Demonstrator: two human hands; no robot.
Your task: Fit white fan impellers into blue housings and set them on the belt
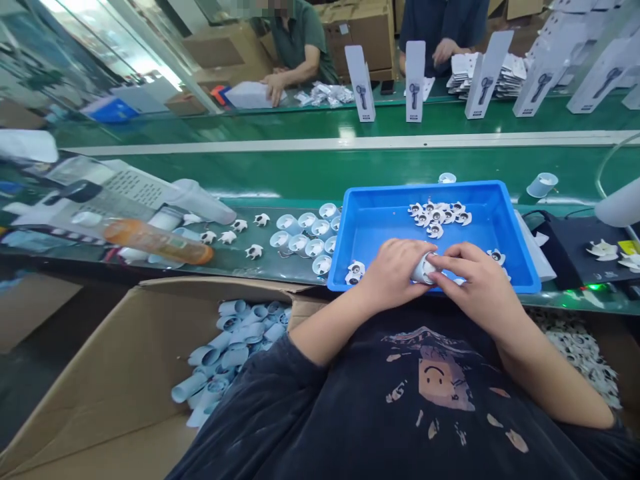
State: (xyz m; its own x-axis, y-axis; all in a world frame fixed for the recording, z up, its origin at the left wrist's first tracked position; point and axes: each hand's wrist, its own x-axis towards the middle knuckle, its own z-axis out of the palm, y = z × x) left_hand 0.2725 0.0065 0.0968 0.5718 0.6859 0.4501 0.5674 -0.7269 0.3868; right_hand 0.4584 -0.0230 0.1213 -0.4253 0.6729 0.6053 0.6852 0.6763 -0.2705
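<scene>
Over the front of a blue tray point(425, 190), my left hand point(395, 270) is wrapped round a light blue plastic cylinder point(423, 269), its open end turned toward my right. My right hand point(470, 277) has its thumb and fingertips pinched at that end. Whether a small part sits between those fingertips, I cannot make out. Several white fan impellers point(437, 215) lie in the back of the tray. Another impeller point(355, 272) rests in its front left corner, and a further one point(497, 257) is partly visible right of my right hand.
Left of the tray stand several light blue cylinders point(299, 243) and loose impellers point(254, 251). An orange bottle point(157, 241) lies beyond. A cardboard box point(100, 347) below holds many cylinders. White product boxes point(415, 83) line the far belt, where two people work. A black device point(575, 250) sits right.
</scene>
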